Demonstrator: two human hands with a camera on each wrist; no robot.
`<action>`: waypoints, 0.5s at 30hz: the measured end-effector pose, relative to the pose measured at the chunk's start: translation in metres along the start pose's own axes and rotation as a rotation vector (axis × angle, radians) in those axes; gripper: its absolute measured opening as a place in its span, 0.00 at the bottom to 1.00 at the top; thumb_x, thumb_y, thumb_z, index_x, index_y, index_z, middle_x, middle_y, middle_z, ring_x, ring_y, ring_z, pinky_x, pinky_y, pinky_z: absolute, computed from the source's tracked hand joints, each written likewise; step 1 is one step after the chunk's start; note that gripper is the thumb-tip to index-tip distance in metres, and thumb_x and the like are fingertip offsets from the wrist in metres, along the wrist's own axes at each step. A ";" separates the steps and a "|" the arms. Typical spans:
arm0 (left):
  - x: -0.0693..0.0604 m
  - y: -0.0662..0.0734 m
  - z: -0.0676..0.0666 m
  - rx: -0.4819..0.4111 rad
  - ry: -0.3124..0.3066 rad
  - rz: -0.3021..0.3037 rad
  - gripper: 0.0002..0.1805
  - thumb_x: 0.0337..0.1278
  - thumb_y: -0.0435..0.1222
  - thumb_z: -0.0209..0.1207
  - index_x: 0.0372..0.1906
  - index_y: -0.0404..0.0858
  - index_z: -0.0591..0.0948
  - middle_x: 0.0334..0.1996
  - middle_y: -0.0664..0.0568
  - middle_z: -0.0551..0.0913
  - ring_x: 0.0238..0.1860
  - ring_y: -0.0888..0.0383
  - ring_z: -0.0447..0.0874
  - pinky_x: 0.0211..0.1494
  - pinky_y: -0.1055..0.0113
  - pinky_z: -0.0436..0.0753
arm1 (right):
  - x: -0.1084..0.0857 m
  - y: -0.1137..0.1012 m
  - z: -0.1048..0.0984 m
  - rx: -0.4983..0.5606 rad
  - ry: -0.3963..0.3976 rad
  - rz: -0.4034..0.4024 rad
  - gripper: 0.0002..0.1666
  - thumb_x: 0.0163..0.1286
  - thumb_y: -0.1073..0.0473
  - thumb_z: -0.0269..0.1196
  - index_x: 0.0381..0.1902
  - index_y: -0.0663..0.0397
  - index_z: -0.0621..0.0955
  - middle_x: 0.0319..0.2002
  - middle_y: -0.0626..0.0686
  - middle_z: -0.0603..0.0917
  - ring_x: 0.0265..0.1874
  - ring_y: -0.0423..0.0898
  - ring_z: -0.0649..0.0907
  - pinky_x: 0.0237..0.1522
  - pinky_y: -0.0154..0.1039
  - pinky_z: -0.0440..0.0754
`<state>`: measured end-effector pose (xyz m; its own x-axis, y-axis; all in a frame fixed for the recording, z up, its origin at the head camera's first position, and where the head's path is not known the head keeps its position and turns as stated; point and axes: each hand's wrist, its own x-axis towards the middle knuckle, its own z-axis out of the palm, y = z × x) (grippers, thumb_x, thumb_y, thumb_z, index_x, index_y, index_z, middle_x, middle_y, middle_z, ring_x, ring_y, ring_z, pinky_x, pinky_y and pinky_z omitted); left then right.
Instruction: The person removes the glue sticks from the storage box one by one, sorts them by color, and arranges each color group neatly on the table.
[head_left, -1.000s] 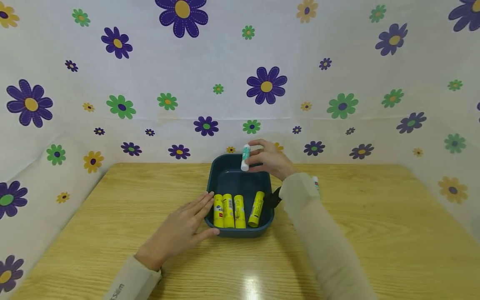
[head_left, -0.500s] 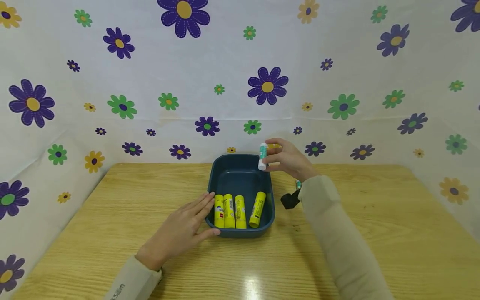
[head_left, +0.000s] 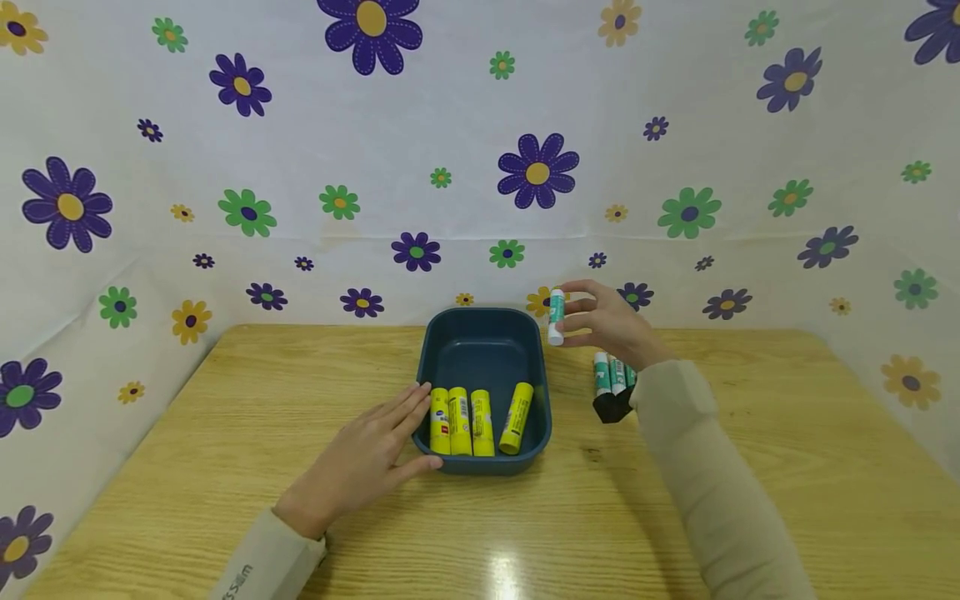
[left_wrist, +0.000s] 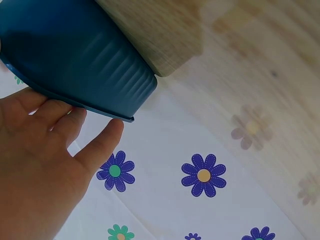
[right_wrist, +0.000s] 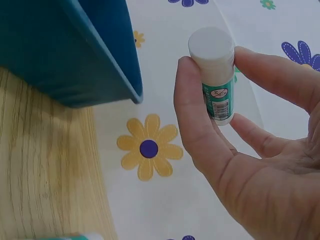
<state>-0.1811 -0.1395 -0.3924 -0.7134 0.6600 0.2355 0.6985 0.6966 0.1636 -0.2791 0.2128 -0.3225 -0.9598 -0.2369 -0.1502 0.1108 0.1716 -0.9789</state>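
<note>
My right hand [head_left: 613, 325] pinches a white and green glue stick [head_left: 556, 315] upright between thumb and fingers, above the table just right of a dark blue bin [head_left: 482, 465]. In the right wrist view the label and barcode of that glue stick [right_wrist: 218, 100] show. Several yellow glue sticks [head_left: 482, 422] lie in the front part of the bin, one of them tilted and apart at the right. With fairly straight fingers, my left hand [head_left: 356, 467] rests on the bin's left rim; the left wrist view shows the fingertips against the rim.
Several more white and green glue sticks [head_left: 602, 373] lie side by side on the wooden table [head_left: 300, 367], right of the bin and partly hidden by my right wrist and its black camera [head_left: 613, 406]. A flower-printed cloth [head_left: 450, 125] hangs behind and at both sides.
My right hand has moved right with the white and green glue stick, from above the bin to beyond its right rim. More glue sticks on the table have come into sight. The left hand stays put.
</note>
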 end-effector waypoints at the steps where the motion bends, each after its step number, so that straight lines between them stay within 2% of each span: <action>1: 0.000 0.000 0.000 0.000 0.000 0.001 0.45 0.71 0.61 0.53 0.73 0.26 0.68 0.75 0.37 0.63 0.75 0.42 0.61 0.70 0.45 0.71 | -0.001 0.001 -0.002 0.001 0.000 -0.003 0.44 0.70 0.73 0.61 0.79 0.61 0.55 0.68 0.71 0.64 0.56 0.59 0.75 0.61 0.56 0.79; 8: 0.001 0.000 -0.001 0.009 -0.005 0.005 0.45 0.70 0.62 0.52 0.73 0.27 0.67 0.75 0.38 0.62 0.75 0.43 0.60 0.70 0.46 0.70 | -0.011 0.006 -0.022 -0.004 0.023 -0.003 0.44 0.71 0.73 0.60 0.79 0.63 0.52 0.67 0.72 0.63 0.52 0.55 0.77 0.60 0.56 0.79; 15: 0.000 0.000 0.001 0.015 0.006 0.014 0.45 0.71 0.61 0.51 0.72 0.26 0.68 0.75 0.37 0.64 0.75 0.43 0.62 0.70 0.46 0.71 | -0.021 0.011 -0.042 -0.040 0.030 0.006 0.46 0.71 0.73 0.59 0.80 0.63 0.50 0.69 0.72 0.60 0.53 0.54 0.76 0.61 0.58 0.78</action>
<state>-0.1814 -0.1392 -0.3930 -0.7028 0.6683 0.2439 0.7079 0.6911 0.1460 -0.2685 0.2600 -0.3247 -0.9666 -0.2068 -0.1511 0.1066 0.2116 -0.9715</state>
